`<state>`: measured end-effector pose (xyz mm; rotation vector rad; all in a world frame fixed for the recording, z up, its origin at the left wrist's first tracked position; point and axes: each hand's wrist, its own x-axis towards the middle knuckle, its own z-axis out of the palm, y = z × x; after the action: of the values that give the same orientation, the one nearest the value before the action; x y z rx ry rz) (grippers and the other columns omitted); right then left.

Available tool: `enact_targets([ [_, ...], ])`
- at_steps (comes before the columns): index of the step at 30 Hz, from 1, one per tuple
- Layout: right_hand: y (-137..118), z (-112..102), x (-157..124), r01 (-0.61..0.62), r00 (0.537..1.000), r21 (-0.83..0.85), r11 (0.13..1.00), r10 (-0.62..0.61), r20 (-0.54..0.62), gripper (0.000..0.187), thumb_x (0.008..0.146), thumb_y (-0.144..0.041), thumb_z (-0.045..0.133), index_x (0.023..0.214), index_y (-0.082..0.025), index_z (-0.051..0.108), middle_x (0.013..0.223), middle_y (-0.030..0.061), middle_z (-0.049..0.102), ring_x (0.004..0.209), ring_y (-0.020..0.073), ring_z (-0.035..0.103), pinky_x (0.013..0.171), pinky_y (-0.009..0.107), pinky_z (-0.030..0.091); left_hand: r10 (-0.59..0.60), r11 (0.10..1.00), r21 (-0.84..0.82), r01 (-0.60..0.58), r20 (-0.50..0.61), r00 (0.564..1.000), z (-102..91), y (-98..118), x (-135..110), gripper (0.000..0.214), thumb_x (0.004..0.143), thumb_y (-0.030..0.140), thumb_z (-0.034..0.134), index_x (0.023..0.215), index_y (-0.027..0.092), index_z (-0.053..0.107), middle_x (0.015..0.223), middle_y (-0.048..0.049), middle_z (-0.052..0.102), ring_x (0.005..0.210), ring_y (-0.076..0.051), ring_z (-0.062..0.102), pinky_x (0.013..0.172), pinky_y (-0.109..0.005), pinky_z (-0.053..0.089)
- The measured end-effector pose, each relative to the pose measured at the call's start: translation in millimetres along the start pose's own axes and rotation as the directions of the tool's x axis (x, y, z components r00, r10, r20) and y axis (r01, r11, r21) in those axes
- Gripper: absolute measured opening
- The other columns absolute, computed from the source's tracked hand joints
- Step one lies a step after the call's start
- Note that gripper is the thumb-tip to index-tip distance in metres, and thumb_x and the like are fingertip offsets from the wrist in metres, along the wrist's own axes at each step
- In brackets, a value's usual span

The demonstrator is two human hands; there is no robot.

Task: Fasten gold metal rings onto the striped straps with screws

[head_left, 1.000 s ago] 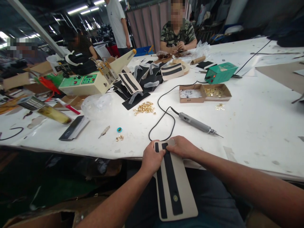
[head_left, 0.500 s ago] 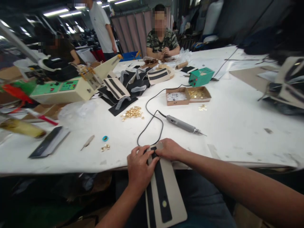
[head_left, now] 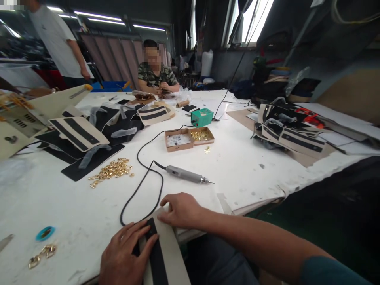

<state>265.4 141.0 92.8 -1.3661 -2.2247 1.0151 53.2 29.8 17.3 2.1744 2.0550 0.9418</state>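
A beige panel with black strips [head_left: 172, 257] leans over the table's front edge, its lower part cut off by the frame. My left hand [head_left: 126, 251] lies across its left side, fingers and thumb pressing on the black strip near the far end. At the panel's far right corner, my right hand [head_left: 181, 210] pinches the edge, thumb on top and its other fingers partly hidden. Just beyond, a grey pen-shaped power tool [head_left: 185, 174] rests on the table with its thin tip pointing right. Its black cord [head_left: 162, 190] loops close to the panel's far end.
Gold metal fittings [head_left: 113, 171] lie heaped at left, near black and beige panels [head_left: 78, 132]. Small boxes [head_left: 178, 148] and a green power unit [head_left: 202, 116] stand farther back. A blue dish [head_left: 45, 233] sits at front left. More panels [head_left: 299, 136] are piled right. A co-worker [head_left: 157, 75] sits opposite.
The view has swung right, so table objects appear farther left. My right hand has shifted from the strip's end to the panel's right corner. My left hand stays on the panel.
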Motion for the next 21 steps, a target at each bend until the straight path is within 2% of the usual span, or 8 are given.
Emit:
enact_targets([
  [3, 44, -41, -7, -0.073, 0.981, 0.018, 0.997, 0.075, -0.181, 0.029, 0.093, -0.046, 0.063, 0.107, -0.026, 0.078, 0.08, -0.0011, 0.077, 0.075, 0.0186, 0.073, 0.07, 0.028, 0.053, -0.011, 1.0, -0.013, 0.01, -0.021, 1.0, 2.7, -1, -1, 0.024, 0.088, 0.049, 0.072, 0.103, 0.031, 0.076, 0.119, -0.0014, 0.079, 0.123, -0.035, 0.063, 0.109, -0.055, 0.048],
  [5, 85, -76, -6, -0.184, 0.903, 0.006, 0.983, 0.171, -0.394, 0.028, 0.092, -0.046, 0.062, 0.101, -0.024, 0.077, 0.08, -0.0013, 0.076, 0.072, 0.0158, 0.07, 0.071, 0.026, 0.052, -0.012, 1.0, -0.022, 0.011, -0.045, 0.999, 3.4, -1, -1, 0.023, 0.088, 0.049, 0.072, 0.1, 0.031, 0.077, 0.117, -0.0017, 0.08, 0.123, -0.035, 0.063, 0.109, -0.055, 0.047],
  [9, 160, -132, 6, -0.329, 0.807, -0.041, 0.943, 0.259, -0.531, 0.037, 0.09, -0.045, 0.062, 0.111, -0.017, 0.074, 0.099, 0.0057, 0.077, 0.079, 0.0182, 0.069, 0.077, 0.03, 0.053, -0.041, 0.998, -0.042, 0.038, -0.075, 0.996, 3.5, 2, -1, 0.021, 0.088, 0.047, 0.072, 0.099, 0.03, 0.077, 0.116, -0.0017, 0.08, 0.123, -0.035, 0.063, 0.11, -0.056, 0.046],
  [12, 189, -148, 18, -0.385, 0.803, -0.101, 0.917, 0.279, -0.527, 0.033, 0.085, -0.042, 0.069, 0.104, -0.017, 0.078, 0.098, 0.0066, 0.078, 0.087, 0.0207, 0.07, 0.083, 0.032, 0.051, -0.06, 0.996, -0.069, 0.055, -0.072, 0.996, 2.9, 6, -3, 0.02, 0.088, 0.044, 0.075, 0.101, 0.03, 0.078, 0.117, -0.0015, 0.08, 0.124, -0.035, 0.062, 0.111, -0.055, 0.045],
  [16, 199, -148, 23, -0.41, 0.841, -0.161, 0.898, 0.304, -0.448, 0.025, 0.083, -0.042, 0.071, 0.092, -0.02, 0.081, 0.09, 0.0065, 0.079, 0.084, 0.0229, 0.07, 0.08, 0.033, 0.049, -0.125, 0.99, -0.072, 0.122, -0.042, 0.991, -5.0, 19, -6, 0.018, 0.086, 0.036, 0.08, 0.103, 0.029, 0.078, 0.119, -0.0022, 0.08, 0.126, -0.036, 0.06, 0.111, -0.055, 0.043],
  [19, 207, -155, 22, -0.441, 0.854, -0.215, 0.871, 0.333, -0.4, 0.032, 0.083, -0.047, 0.071, 0.094, -0.02, 0.082, 0.08, 0.01, 0.079, 0.074, 0.0254, 0.069, 0.075, 0.039, 0.047, -0.193, 0.978, -0.074, 0.193, 0.005, 0.981, -12.7, 32, -7, 0.021, 0.083, 0.028, 0.085, 0.103, 0.029, 0.079, 0.121, -0.0018, 0.079, 0.124, -0.034, 0.059, 0.11, -0.052, 0.042],
  [21, 215, -163, 26, -0.456, 0.871, -0.313, 0.833, 0.345, -0.351, 0.033, 0.083, -0.053, 0.069, 0.095, -0.025, 0.083, 0.085, 0.0113, 0.08, 0.074, 0.0255, 0.069, 0.074, 0.041, 0.047, -0.224, 0.97, -0.086, 0.226, 0.029, 0.974, -15.6, 37, -7, 0.022, 0.081, 0.028, 0.087, 0.102, 0.028, 0.079, 0.122, -0.0008, 0.079, 0.121, -0.032, 0.059, 0.109, -0.05, 0.043],
])
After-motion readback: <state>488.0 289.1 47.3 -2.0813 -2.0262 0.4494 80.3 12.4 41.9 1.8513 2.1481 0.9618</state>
